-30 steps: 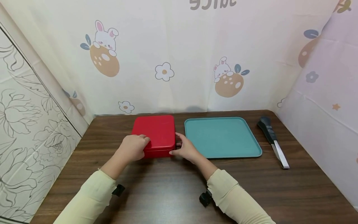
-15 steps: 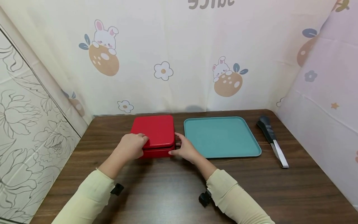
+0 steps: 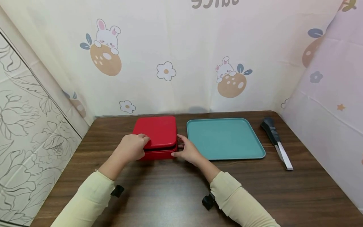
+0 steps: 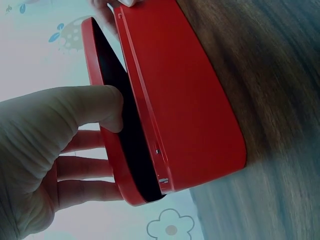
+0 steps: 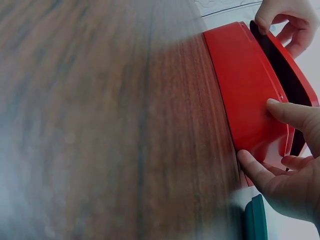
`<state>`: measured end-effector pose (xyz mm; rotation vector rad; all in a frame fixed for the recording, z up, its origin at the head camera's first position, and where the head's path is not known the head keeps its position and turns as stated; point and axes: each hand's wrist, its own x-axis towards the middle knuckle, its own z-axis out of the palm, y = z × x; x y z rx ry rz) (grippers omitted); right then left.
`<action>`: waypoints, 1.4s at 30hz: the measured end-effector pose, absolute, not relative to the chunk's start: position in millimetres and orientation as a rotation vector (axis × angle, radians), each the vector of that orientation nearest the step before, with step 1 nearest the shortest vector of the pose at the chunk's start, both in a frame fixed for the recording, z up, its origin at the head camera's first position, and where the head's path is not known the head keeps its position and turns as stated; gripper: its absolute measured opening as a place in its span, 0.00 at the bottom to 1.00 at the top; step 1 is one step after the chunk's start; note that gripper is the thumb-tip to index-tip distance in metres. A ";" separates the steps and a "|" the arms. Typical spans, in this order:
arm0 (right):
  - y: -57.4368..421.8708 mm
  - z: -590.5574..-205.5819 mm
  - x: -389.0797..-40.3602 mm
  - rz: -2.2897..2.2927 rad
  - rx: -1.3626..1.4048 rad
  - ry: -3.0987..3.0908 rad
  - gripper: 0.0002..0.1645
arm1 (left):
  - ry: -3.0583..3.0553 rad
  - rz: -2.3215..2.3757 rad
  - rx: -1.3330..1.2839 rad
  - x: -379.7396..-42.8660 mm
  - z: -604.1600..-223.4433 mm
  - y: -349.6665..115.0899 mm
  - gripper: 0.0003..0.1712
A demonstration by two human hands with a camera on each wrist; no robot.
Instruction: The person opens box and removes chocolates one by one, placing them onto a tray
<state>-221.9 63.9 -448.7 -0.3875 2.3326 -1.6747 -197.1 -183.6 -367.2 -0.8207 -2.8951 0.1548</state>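
A red rectangular box (image 3: 160, 154) sits on the dark wood table, its red lid (image 3: 158, 129) raised at the front edge and still down toward the back. My left hand (image 3: 131, 147) pinches the lid near its front left corner. In the left wrist view the thumb lies at the lid's lower edge, with the fingers over its top, and a dark gap shows between lid and box body (image 4: 175, 100). My right hand (image 3: 188, 152) holds the box's front right corner, thumb on the front face and fingers along the right side. The inside of the box is hidden in shadow.
Right of the box lies a teal tray (image 3: 225, 138). Farther right, tongs (image 3: 278, 145) with black and silver parts rest near the table's right side. A printed curtain (image 3: 187, 37) hangs right behind the table's back edge.
The lid's front edge has lifted from closed to a visible gap, as my left hand moved slightly up and left. My right hand has stayed on the box corner.
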 end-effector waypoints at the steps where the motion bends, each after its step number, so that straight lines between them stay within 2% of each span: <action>1: 63.6 -448.3 -221.8 -1.671 -0.387 2.337 0.52 | -2.900 0.154 -0.816 -197.6 -366.7 -183.8 0.20; 25: 60.7 -443.4 -219.7 -1.624 -0.388 2.391 0.47 | -2.850 0.086 -0.849 -208.6 -366.8 -199.6 0.21; 42: 66.1 -414.5 -217.1 -1.705 -0.335 2.423 0.37 | -2.768 -0.006 -0.884 -207.9 -372.4 -215.3 0.24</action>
